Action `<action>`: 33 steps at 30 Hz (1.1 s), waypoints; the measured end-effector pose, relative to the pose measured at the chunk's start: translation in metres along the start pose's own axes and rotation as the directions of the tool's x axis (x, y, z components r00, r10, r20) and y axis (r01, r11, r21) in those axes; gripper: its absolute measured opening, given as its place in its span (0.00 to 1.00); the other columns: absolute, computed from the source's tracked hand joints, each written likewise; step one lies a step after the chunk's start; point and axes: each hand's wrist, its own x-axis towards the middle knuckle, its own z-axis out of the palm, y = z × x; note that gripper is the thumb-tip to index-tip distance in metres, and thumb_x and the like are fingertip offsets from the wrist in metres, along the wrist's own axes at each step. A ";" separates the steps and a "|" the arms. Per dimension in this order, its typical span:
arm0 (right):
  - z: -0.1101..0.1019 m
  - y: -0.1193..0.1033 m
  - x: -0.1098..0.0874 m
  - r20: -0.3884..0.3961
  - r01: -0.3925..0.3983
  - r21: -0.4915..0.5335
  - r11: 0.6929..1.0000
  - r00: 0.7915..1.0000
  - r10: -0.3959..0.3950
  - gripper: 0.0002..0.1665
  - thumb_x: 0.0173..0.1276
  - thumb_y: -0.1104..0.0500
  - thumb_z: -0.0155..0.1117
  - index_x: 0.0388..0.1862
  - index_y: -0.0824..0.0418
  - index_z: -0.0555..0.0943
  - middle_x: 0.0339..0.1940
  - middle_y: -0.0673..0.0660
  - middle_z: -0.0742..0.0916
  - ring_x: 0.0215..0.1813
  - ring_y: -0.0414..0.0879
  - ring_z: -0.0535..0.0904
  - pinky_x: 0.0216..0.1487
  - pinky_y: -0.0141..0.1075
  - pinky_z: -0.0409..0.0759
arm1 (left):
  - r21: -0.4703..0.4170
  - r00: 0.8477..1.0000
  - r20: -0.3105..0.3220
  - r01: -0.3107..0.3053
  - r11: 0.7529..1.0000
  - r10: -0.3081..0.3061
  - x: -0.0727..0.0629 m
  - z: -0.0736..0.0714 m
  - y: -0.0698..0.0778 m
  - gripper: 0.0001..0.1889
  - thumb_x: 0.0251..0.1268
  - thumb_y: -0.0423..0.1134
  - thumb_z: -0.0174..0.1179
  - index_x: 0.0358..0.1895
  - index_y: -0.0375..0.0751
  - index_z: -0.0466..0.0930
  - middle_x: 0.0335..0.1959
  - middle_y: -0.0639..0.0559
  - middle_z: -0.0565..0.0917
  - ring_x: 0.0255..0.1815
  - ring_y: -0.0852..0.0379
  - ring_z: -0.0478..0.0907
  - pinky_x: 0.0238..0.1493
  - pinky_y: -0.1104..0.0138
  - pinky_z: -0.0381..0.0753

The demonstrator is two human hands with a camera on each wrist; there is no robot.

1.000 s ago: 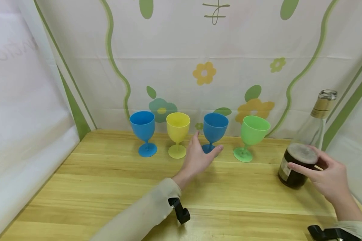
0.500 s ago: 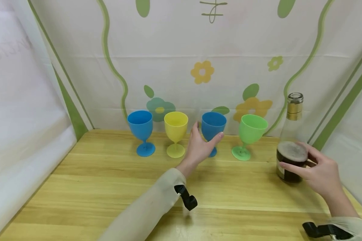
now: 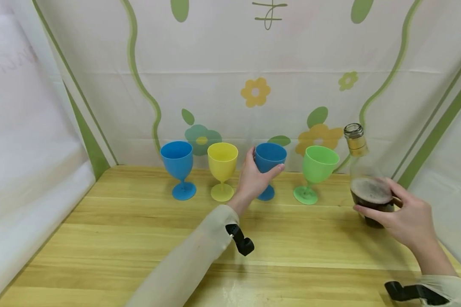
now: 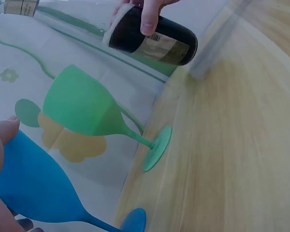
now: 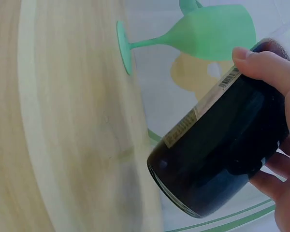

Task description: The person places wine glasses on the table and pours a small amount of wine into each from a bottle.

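Observation:
In the head view my left hand grips the bowl of a blue plastic goblet, thumb in front and fingers round its far left side. The foot of this goblet is down by the tabletop. My right hand holds a clear glass wine bottle round its lower body. Dark liquid with a foamy top fills its lower part, and its uncapped neck leans left. Its base hangs above the table in the right wrist view. Between the bottle and the held goblet stands a light green goblet, its bowl slanting right.
Left of my left hand stand a yellow goblet and another blue goblet. A white curtain with printed flowers rises right behind the row, and more curtain hangs at both sides. The wooden table extends towards me.
The bottle has swung left and gone from leaning right to leaning left, its base rising. My left hand has closed in round the blue goblet's bowl.

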 end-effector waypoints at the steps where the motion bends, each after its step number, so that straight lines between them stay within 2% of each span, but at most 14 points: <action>1: -0.001 -0.001 0.000 -0.002 0.011 -0.017 1.000 1.000 -0.011 0.52 0.44 0.52 0.94 0.71 0.52 0.82 0.61 0.72 0.86 0.46 0.10 0.70 0.40 0.07 0.65 | 0.002 1.000 -0.002 -0.008 1.000 0.008 0.002 0.000 0.000 0.56 0.64 0.59 0.74 0.87 0.52 0.48 0.83 0.47 0.66 0.80 0.42 0.68 0.78 0.42 0.71; 2: -0.001 -0.001 0.001 -0.002 0.018 -0.035 0.999 1.000 -0.018 0.53 0.44 0.51 0.94 0.72 0.52 0.81 0.61 0.73 0.86 0.48 0.17 0.78 0.39 0.07 0.64 | 0.002 1.000 -0.005 -0.016 1.000 0.016 0.003 0.000 0.000 0.56 0.64 0.59 0.75 0.87 0.52 0.48 0.82 0.47 0.67 0.79 0.42 0.69 0.77 0.42 0.72; 7: 0.001 -0.006 0.002 -0.056 0.118 -0.062 0.991 0.991 -0.122 0.57 0.37 0.55 0.96 0.71 0.58 0.82 0.59 0.75 0.87 0.51 0.15 0.78 0.41 0.06 0.62 | -0.002 0.999 -0.019 -0.033 0.999 0.032 0.008 0.000 0.002 0.53 0.65 0.56 0.75 0.86 0.51 0.52 0.80 0.47 0.70 0.77 0.43 0.72 0.76 0.44 0.75; 9: 0.003 -0.007 0.003 -0.087 0.162 -0.053 0.985 0.982 -0.167 0.57 0.33 0.58 0.96 0.69 0.60 0.83 0.58 0.75 0.88 0.49 0.02 0.62 0.42 0.07 0.61 | 0.002 0.999 -0.023 -0.029 1.000 0.029 0.008 -0.001 0.003 0.52 0.65 0.55 0.75 0.86 0.51 0.52 0.80 0.47 0.70 0.77 0.43 0.72 0.76 0.44 0.75; 11: 0.004 -0.009 0.003 -0.112 0.191 -0.063 0.979 0.974 -0.198 0.58 0.30 0.60 0.96 0.68 0.62 0.83 0.57 0.76 0.88 0.49 0.03 0.62 0.43 0.07 0.60 | 0.005 1.000 -0.025 -0.020 1.000 0.020 0.007 -0.001 0.003 0.51 0.66 0.55 0.74 0.86 0.52 0.53 0.81 0.47 0.70 0.78 0.43 0.71 0.76 0.44 0.74; 13: 0.005 -0.010 0.004 -0.128 0.217 -0.093 0.972 0.965 -0.228 0.59 0.27 0.59 0.96 0.68 0.62 0.83 0.56 0.76 0.88 0.48 0.16 0.77 0.42 0.11 0.60 | 0.012 1.000 -0.022 -0.020 1.000 0.020 0.005 -0.002 0.004 0.51 0.66 0.55 0.74 0.86 0.52 0.53 0.81 0.47 0.69 0.78 0.43 0.71 0.76 0.44 0.74; 15: 0.005 -0.011 0.005 -0.140 0.235 -0.125 0.964 0.958 -0.252 0.61 0.26 0.58 0.96 0.68 0.62 0.83 0.55 0.76 0.88 0.48 0.38 0.88 0.41 0.17 0.62 | 0.018 1.000 -0.016 -0.023 1.000 0.024 0.002 -0.003 0.006 0.52 0.66 0.56 0.74 0.86 0.52 0.53 0.81 0.47 0.69 0.78 0.43 0.71 0.76 0.44 0.74; 16: 0.004 -0.011 0.005 -0.141 0.241 -0.148 0.959 0.955 -0.261 0.61 0.26 0.56 0.96 0.68 0.62 0.82 0.55 0.76 0.88 0.48 0.51 0.89 0.40 0.22 0.65 | 0.024 1.000 -0.012 -0.024 0.999 0.025 0.001 -0.003 0.007 0.52 0.66 0.57 0.74 0.86 0.52 0.53 0.81 0.47 0.69 0.78 0.43 0.71 0.76 0.44 0.75; 18: 0.002 -0.011 0.006 -0.136 0.245 -0.187 0.951 0.953 -0.272 0.62 0.27 0.51 0.95 0.68 0.63 0.82 0.54 0.76 0.88 0.47 0.75 0.84 0.39 0.37 0.72 | 0.034 1.000 -0.002 -0.027 0.999 0.027 -0.003 -0.004 0.008 0.52 0.65 0.58 0.74 0.86 0.52 0.53 0.81 0.47 0.69 0.78 0.43 0.71 0.76 0.44 0.75; 20: 0.000 -0.011 0.006 -0.124 0.240 -0.209 0.948 0.955 -0.269 0.62 0.29 0.47 0.95 0.69 0.62 0.81 0.55 0.77 0.87 0.49 0.78 0.83 0.37 0.52 0.74 | 0.042 0.999 0.007 -0.031 0.999 0.031 -0.007 -0.005 0.010 0.51 0.65 0.59 0.74 0.85 0.53 0.54 0.81 0.47 0.70 0.78 0.43 0.71 0.75 0.43 0.75; 22: -0.001 -0.011 0.007 -0.109 0.234 -0.230 0.945 0.958 -0.264 0.63 0.32 0.43 0.94 0.70 0.62 0.80 0.57 0.77 0.87 0.49 0.79 0.83 0.37 0.66 0.73 | 0.046 0.999 0.015 -0.037 0.998 0.036 -0.011 -0.006 0.010 0.51 0.65 0.59 0.74 0.85 0.53 0.55 0.80 0.47 0.70 0.78 0.42 0.71 0.75 0.43 0.75; 23: -0.002 -0.011 0.007 -0.104 0.235 -0.236 0.943 0.959 -0.265 0.63 0.33 0.42 0.93 0.71 0.62 0.80 0.57 0.77 0.87 0.50 0.79 0.82 0.37 0.68 0.73 | 0.046 0.999 0.019 -0.040 0.998 0.039 -0.012 -0.006 0.011 0.51 0.65 0.59 0.74 0.85 0.53 0.55 0.80 0.47 0.70 0.78 0.42 0.71 0.75 0.42 0.75; 29: -0.004 -0.012 0.007 -0.095 0.249 -0.271 0.930 0.954 -0.283 0.62 0.35 0.37 0.92 0.70 0.61 0.80 0.59 0.75 0.86 0.48 0.79 0.82 0.33 0.68 0.74 | 0.049 0.998 0.044 -0.048 0.998 0.046 -0.020 -0.010 0.008 0.50 0.65 0.59 0.74 0.85 0.54 0.55 0.81 0.47 0.69 0.78 0.42 0.71 0.75 0.41 0.75; 33: -0.006 -0.013 0.008 -0.086 0.265 -0.293 0.919 0.949 -0.302 0.64 0.40 0.25 0.86 0.70 0.61 0.80 0.58 0.75 0.87 0.48 0.78 0.83 0.31 0.67 0.75 | 0.049 0.997 0.063 -0.054 0.997 0.051 -0.024 -0.012 0.005 0.51 0.65 0.59 0.73 0.85 0.54 0.54 0.82 0.46 0.68 0.79 0.41 0.70 0.75 0.41 0.74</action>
